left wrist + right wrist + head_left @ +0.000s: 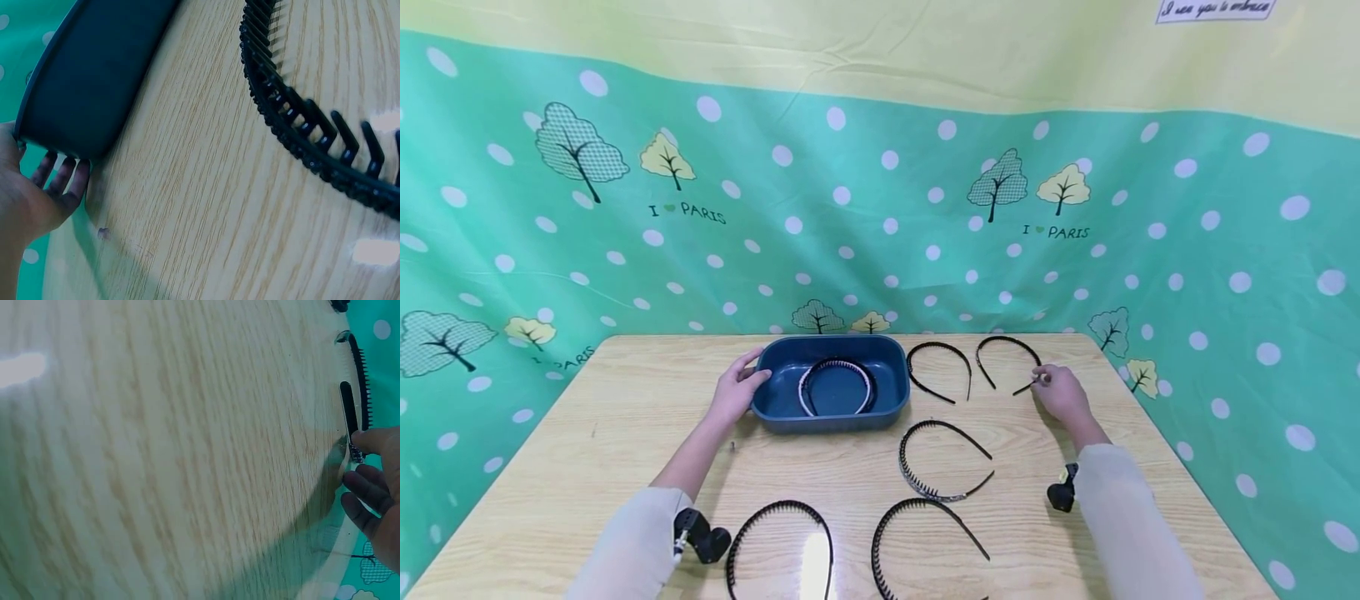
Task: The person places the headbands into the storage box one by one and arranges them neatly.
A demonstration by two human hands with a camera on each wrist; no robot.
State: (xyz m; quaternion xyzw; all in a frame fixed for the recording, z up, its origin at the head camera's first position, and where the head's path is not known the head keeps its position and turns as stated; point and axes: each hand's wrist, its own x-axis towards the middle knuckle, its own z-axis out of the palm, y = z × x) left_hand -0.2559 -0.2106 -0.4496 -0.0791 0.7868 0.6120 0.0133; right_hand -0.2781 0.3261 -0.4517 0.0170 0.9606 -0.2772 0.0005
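My left hand [735, 392] grips the left end of a dark blue plastic bin [831, 424], thumb over the rim. In the left wrist view the fingers [60, 178] lie against the bin's outer wall. Inside the bin lie a white headband [806, 398] and a black one. At the back right, my right hand [1060, 392] pinches one arm of a black toothed headband [1010, 338] between thumb and index finger. That headband appears in the right wrist view as a black arm [348, 403] with a sparkly section beside the fingertips.
Between bin and right hand lies another black headband [938, 345]. A black headband with a patterned side [904, 462] rests mid-table. Two more, a left one [786, 504] and a right one [877, 542], are near the front. A green polka-dot curtain [865, 250] hangs behind the wooden table [580, 458].
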